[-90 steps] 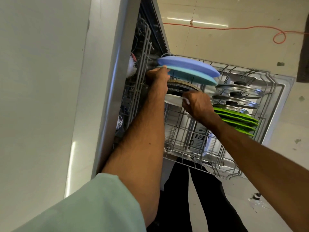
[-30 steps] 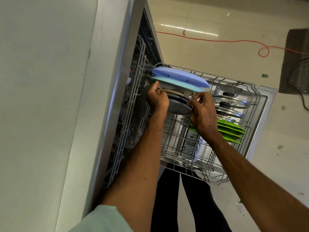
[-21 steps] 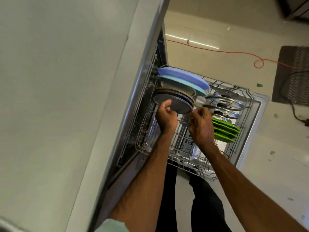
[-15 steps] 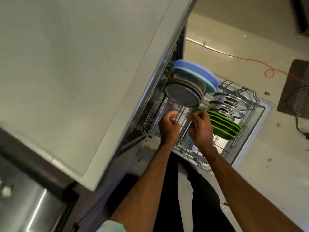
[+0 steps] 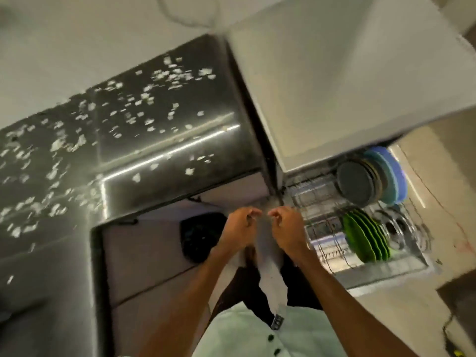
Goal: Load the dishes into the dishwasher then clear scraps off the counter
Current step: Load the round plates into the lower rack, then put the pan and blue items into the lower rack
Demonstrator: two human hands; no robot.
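My left hand (image 5: 240,224) and my right hand (image 5: 286,224) hover side by side in front of my body, fingers curled, with nothing in them. They are left of the pulled-out dishwasher rack (image 5: 319,202) and apart from it. In the rack stand a dark grey plate (image 5: 356,184), blue plates (image 5: 390,176) behind it, green plates (image 5: 365,238) and glass lids (image 5: 398,228). Several pale scraps (image 5: 154,109) lie scattered over the steel counter (image 5: 164,176) at the left. The view is blurred.
The white top of the dishwasher housing (image 5: 334,86) juts out above the rack. A black bag-like thing (image 5: 198,235) sits low under the counter edge. The tiled floor (image 5: 450,202) lies to the right of the rack.
Both hands let go of the dark plates, which now stand in the rack, and drew back toward my body. The view swung left, bringing the scrap-covered counter into sight.
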